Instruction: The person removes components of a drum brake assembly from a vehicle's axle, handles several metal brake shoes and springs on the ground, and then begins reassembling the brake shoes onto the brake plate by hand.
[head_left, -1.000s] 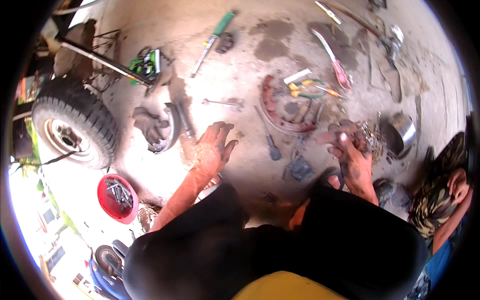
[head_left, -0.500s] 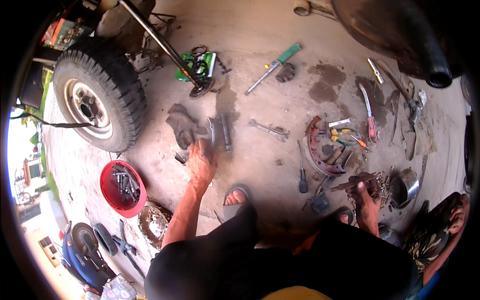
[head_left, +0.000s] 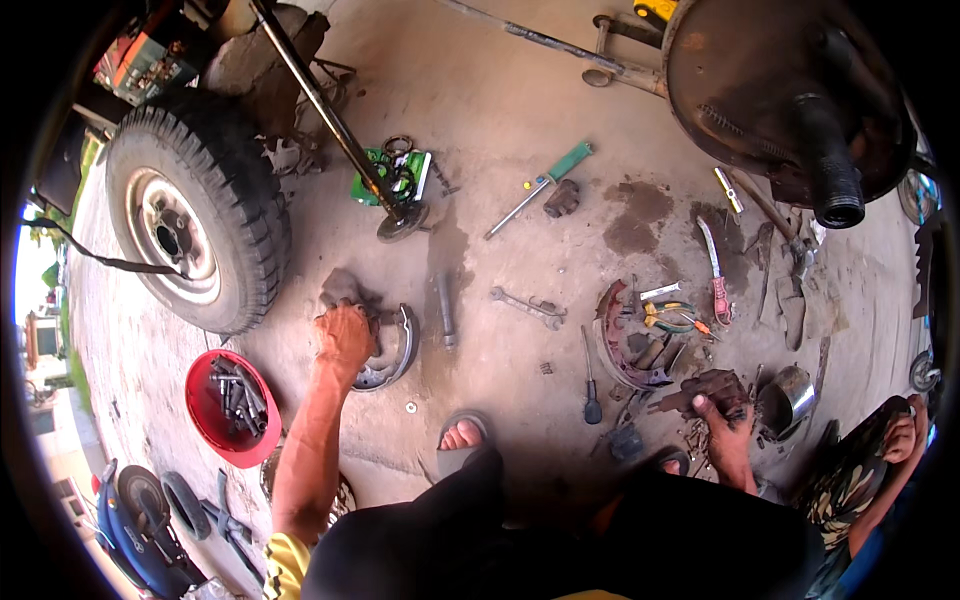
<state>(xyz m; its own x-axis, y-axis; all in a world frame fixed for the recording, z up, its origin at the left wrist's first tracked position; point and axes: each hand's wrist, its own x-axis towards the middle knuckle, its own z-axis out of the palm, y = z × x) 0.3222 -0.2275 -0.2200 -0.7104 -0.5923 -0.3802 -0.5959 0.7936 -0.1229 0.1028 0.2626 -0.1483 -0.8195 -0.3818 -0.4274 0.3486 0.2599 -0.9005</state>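
My left hand (head_left: 343, 338) is closed over a dark, dirty work glove (head_left: 350, 286) on the ground; its fingertips are partly hidden. Just right of that hand lies a curved grey brake shoe (head_left: 408, 352). Held in my right hand (head_left: 730, 436) is a dark brown, crumpled piece (head_left: 712, 388), its exact kind unclear, with a thin end pointing left. Beyond it a reddish brake shoe (head_left: 607, 340) rests on the concrete, with pliers (head_left: 668, 318) inside its curve. A screwdriver (head_left: 591, 400) lies between my right foot and that shoe.
A red bowl-shaped container (head_left: 195, 405) of metal parts stands left, below a large wheel (head_left: 165, 230). Spanners (head_left: 528, 307), a rod (head_left: 446, 310), a knife (head_left: 715, 265) and a hammer (head_left: 790, 235) lie about. A metal drum (head_left: 730, 110) looms far right; another person's hand (head_left: 898, 436) is near right.
My left hand has moved left from beside the brake shoe onto the glove, uncovering more of the shoe. The brown piece in my right hand has turned and shows a broader side. My view has shifted.
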